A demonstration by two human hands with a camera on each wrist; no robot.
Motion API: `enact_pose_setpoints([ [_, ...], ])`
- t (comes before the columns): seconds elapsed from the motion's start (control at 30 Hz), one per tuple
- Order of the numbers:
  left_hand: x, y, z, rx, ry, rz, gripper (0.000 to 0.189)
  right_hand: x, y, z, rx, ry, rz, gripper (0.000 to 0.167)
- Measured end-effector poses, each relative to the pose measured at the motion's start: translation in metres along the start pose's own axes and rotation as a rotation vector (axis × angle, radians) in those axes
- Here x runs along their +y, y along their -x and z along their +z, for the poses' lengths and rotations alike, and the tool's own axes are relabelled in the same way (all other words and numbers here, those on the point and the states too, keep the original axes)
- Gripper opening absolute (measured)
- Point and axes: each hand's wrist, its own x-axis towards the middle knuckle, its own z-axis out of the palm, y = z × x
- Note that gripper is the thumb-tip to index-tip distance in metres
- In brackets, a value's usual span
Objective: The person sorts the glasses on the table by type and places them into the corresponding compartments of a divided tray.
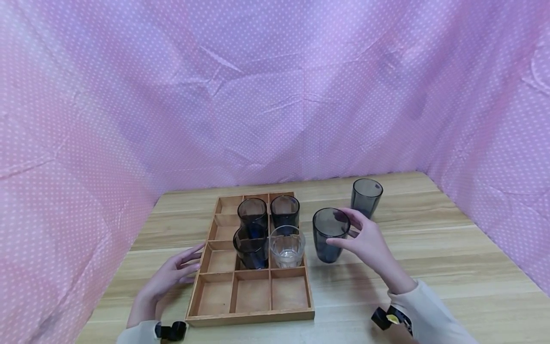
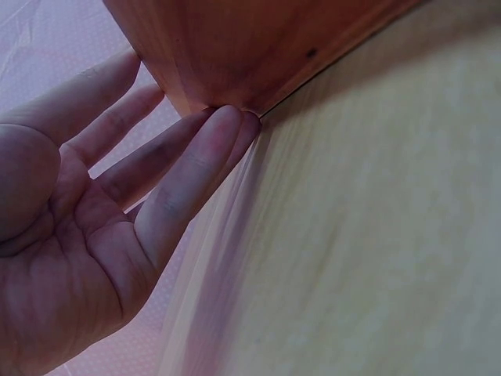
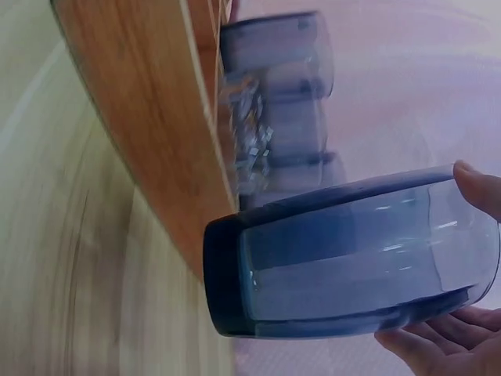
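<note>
My right hand (image 1: 367,243) grips a dark grey glass tumbler (image 1: 327,246) between thumb and fingers, just right of the wooden compartment tray (image 1: 253,316). In the right wrist view the tumbler (image 3: 344,258) looks empty, its thick base close to the tray's side wall. My left hand (image 1: 174,272) rests its extended fingertips against the tray's left side; the left wrist view shows those fingers (image 2: 196,157) touching the wood low down. Inside the tray stand three dark tumblers, one at the middle front (image 1: 251,251), and a clear glass (image 1: 288,246) in the right column.
Behind my right hand another dark tumbler (image 1: 366,193) stands upright on the wooden table (image 1: 438,248). The tray's front row and left column hold no glasses. Pink dotted cloth (image 1: 275,119) hangs around the back and sides of the table.
</note>
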Motion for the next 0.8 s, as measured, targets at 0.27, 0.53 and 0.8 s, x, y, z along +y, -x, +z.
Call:
enact_pose_setpoints([
  [0.27, 0.000, -0.001, 0.001, 0.006, 0.001, 0.001, 0.065, -0.012, 0.014, 0.005, -0.057, -0.020, -0.077, 0.069],
  [0.53, 0.001, 0.000, 0.001, 0.002, -0.010, 0.020, 0.065, -0.023, 0.024, 0.014, -0.112, -0.075, -0.101, 0.070],
  [0.8, 0.002, 0.001, 0.001, 0.009, -0.009, 0.007, 0.064, -0.032, 0.030, 0.025, -0.173, -0.104, -0.109, 0.072],
])
